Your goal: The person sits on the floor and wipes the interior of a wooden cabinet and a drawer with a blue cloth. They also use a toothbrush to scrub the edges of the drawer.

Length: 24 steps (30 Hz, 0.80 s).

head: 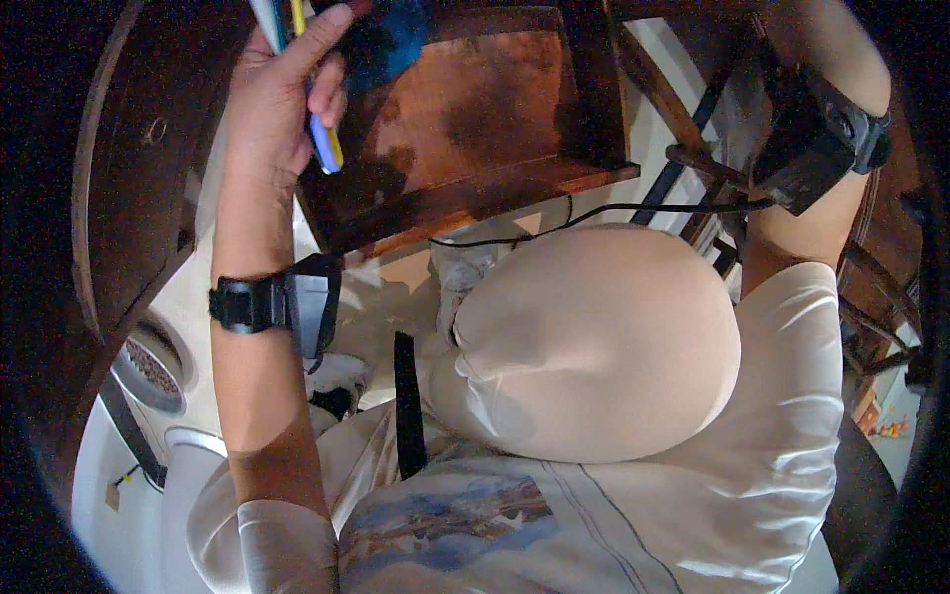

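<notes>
My left hand [278, 96] is at the top left, over the left side of an open wooden drawer [475, 111]. It is closed around several slim stick-like items [326, 145], coloured white, teal, yellow and blue; their exact kind is unclear. Their lower blue-and-yellow end sticks out below my palm. Beside my fingers, a dark blue object [390, 44] shows at the drawer's far left, too shadowed to name. My right hand is out of view past the top edge; only the right forearm [809, 215] appears, at the upper right.
A black cable [653, 208] runs from the right forearm's strapped device [816, 148] across above my raised knee [594, 341]. Wooden furniture legs [660, 104] stand at right. A metal bowl of brown pellets [152, 371] is at lower left, under a dark wooden edge [89, 185].
</notes>
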### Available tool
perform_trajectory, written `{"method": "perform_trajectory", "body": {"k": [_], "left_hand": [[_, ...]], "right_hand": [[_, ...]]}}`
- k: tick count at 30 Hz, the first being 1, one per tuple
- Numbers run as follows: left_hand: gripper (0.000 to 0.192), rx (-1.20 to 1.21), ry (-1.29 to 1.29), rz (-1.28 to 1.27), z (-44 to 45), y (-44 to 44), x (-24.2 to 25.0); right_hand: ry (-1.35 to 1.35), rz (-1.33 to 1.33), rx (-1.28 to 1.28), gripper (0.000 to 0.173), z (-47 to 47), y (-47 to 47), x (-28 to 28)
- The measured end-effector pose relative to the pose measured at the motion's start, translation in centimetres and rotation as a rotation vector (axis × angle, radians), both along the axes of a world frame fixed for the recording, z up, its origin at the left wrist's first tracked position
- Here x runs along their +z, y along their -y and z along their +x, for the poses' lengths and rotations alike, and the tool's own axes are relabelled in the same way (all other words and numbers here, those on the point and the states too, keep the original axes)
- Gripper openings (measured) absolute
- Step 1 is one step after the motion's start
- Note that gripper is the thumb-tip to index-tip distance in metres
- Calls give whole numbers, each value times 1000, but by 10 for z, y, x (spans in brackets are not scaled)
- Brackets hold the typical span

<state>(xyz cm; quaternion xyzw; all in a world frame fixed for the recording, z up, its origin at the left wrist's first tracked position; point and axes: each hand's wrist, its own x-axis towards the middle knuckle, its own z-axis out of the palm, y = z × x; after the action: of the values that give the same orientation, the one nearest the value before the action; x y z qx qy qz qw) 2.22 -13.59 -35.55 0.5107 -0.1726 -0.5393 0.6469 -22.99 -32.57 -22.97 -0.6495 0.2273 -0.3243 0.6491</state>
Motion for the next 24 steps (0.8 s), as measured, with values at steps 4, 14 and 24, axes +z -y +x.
{"method": "perform_trajectory", "body": {"k": [4,14,24], "left_hand": [[24,-51,-96,22,-11,14,-7],[21,-173,-42,51,-29,66,-25],[16,-130,-129,-2,-21,78,-17]], "right_hand": [[66,-31,-81,38,-18,4,19],[89,4,-108,42,-15,31,10],[124,13,248,47,66,41,-21]]}}
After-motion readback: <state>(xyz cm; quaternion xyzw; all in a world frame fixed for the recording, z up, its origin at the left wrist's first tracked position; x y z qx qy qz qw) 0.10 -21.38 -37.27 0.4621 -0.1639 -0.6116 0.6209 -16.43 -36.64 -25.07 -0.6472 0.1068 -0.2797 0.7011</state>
